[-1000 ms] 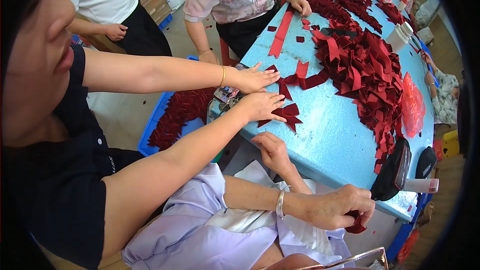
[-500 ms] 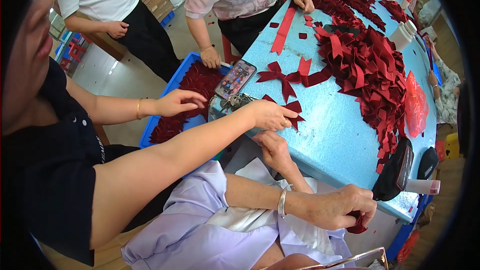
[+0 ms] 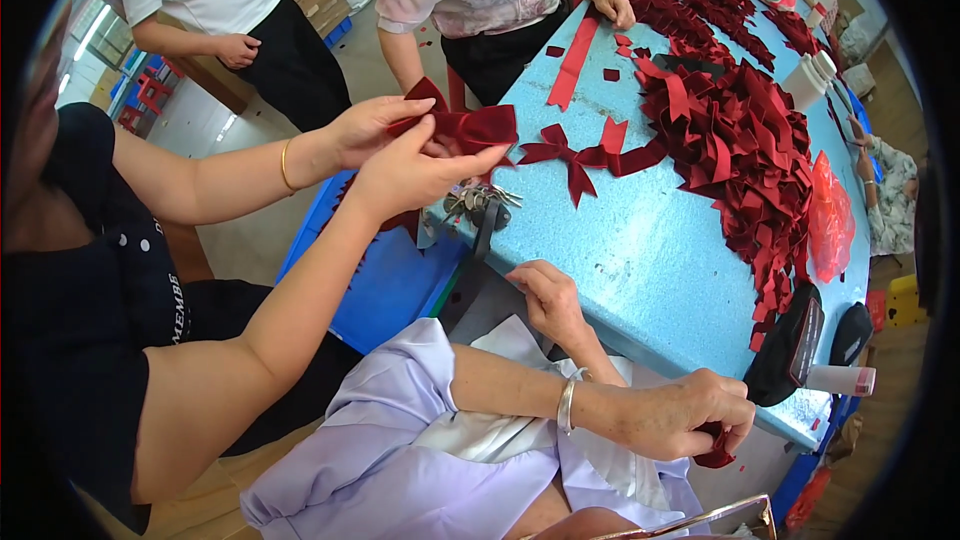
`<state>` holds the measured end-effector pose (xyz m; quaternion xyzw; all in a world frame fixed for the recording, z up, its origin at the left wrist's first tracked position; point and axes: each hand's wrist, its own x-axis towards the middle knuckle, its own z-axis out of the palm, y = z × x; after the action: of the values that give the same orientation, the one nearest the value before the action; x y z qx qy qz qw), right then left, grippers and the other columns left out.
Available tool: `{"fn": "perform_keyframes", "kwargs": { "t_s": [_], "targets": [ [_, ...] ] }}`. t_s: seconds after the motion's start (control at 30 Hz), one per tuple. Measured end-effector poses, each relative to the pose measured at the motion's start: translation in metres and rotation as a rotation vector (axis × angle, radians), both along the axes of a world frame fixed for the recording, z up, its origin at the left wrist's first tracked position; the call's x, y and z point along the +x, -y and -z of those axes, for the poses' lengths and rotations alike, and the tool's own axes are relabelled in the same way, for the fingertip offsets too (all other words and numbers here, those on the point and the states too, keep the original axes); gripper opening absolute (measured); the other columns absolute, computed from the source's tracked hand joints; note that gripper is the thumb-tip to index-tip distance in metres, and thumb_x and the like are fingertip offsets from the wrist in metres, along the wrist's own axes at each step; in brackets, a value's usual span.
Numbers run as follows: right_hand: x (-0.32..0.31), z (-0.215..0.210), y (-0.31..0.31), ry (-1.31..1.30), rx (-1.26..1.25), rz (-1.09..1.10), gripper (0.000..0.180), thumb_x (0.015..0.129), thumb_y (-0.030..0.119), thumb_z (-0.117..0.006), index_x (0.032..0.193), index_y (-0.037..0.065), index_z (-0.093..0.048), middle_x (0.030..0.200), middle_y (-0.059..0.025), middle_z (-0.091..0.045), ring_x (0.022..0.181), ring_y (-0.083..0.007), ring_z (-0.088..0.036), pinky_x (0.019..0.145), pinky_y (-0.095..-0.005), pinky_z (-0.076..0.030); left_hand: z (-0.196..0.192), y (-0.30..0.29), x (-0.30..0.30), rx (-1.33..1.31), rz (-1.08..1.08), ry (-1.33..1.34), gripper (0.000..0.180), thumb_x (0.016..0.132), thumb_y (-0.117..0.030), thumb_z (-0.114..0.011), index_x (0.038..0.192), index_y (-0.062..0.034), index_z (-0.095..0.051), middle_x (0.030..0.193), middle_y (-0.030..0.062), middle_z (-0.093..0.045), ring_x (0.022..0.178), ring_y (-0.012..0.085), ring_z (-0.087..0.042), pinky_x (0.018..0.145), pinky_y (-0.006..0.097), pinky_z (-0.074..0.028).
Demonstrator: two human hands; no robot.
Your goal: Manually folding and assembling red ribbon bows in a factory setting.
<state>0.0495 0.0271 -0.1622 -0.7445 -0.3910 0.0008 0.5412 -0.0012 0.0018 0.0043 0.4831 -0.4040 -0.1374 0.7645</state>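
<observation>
The person's arms cross beside the near edge of the blue table (image 3: 640, 260). The left hand (image 3: 670, 415), with a silver bangle (image 3: 566, 407) at its wrist, is clenched on a dark red cloth piece (image 3: 714, 450), located just off the table's near edge, toward the right corner. The right hand (image 3: 552, 307) is at the near edge, toward the left corner, fingers loosely bent; from here I cannot tell whether it grasps anything. A black pouch (image 3: 787, 345) sits on the table's near right corner. A heap of dark red ribbon pieces (image 3: 730, 130) covers much of the table's right side. At the table's left corner, beside a bunch of keys (image 3: 475, 202), a co-worker (image 3: 85, 240) in a dark shirt holds a dark red bow (image 3: 485, 128). A second bow (image 3: 577, 158) lies nearby on the table.
</observation>
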Motion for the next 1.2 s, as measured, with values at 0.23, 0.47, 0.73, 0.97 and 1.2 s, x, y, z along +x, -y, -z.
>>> {"fn": "perform_keyframes", "kwargs": {
  "t_s": [0.23, 0.47, 0.73, 0.97, 1.2],
  "targets": [
    [-0.001, 0.004, -0.007, 0.026, 0.019, -0.002, 0.036, 0.064, -0.017, -0.05, 0.094, -0.001, -0.062, 0.088, -0.0137, -0.063, 0.07, -0.0262, -0.062, 0.062, -0.0331, -0.052, -0.002, -0.014, 0.007, -0.021, -0.075, -0.027, 0.014, 0.067, 0.008, -0.058, 0.078, -0.0005, -0.057, 0.081, 0.0115, -0.056, 0.073, 0.0235, -0.056, 0.063, 0.033, -0.044],
    [0.001, -0.013, -0.007, 0.039, -0.002, 0.022, 0.035, 0.066, -0.018, -0.047, 0.093, -0.001, -0.063, 0.089, -0.0143, -0.064, 0.071, -0.026, -0.063, 0.063, -0.0318, -0.052, -0.001, -0.007, 0.006, -0.07, -0.131, 0.058, 0.013, 0.066, 0.009, -0.059, 0.077, 0.0009, -0.057, 0.079, 0.01, -0.056, 0.072, 0.0216, -0.056, 0.061, 0.031, -0.043],
    [-0.005, -0.004, -0.003, 0.066, -0.02, 0.023, 0.027, 0.068, -0.014, -0.055, 0.089, -0.001, -0.063, 0.086, -0.0158, -0.064, 0.076, -0.0327, -0.063, 0.065, -0.0367, -0.051, 0.003, -0.003, -0.003, -0.063, -0.026, -0.012, 0.013, 0.068, 0.008, -0.058, 0.078, 0.0003, -0.057, 0.078, 0.0082, -0.055, 0.068, 0.0184, -0.055, 0.057, 0.029, -0.041],
    [-0.003, -0.005, -0.005, 0.098, -0.007, 0.035, 0.034, 0.067, -0.019, -0.048, 0.09, 0.0, -0.063, 0.086, -0.0134, -0.064, 0.07, -0.0241, -0.063, 0.063, -0.0304, -0.051, 0.008, 0.004, -0.002, -0.125, -0.064, 0.012, 0.012, 0.067, 0.009, -0.058, 0.076, 0.0011, -0.056, 0.076, 0.0072, -0.055, 0.064, 0.0153, -0.054, 0.053, 0.028, -0.039],
    [-0.004, -0.004, -0.007, 0.074, -0.033, 0.016, 0.029, 0.068, -0.014, -0.054, 0.091, -0.001, -0.063, 0.089, -0.0159, -0.064, 0.077, -0.0329, -0.063, 0.066, -0.0367, -0.051, 0.012, 0.004, -0.001, -0.095, -0.019, -0.033, 0.013, 0.065, 0.01, -0.059, 0.075, 0.0017, -0.056, 0.075, 0.007, -0.055, 0.062, 0.0148, -0.053, 0.053, 0.028, -0.038]
  ]
}}
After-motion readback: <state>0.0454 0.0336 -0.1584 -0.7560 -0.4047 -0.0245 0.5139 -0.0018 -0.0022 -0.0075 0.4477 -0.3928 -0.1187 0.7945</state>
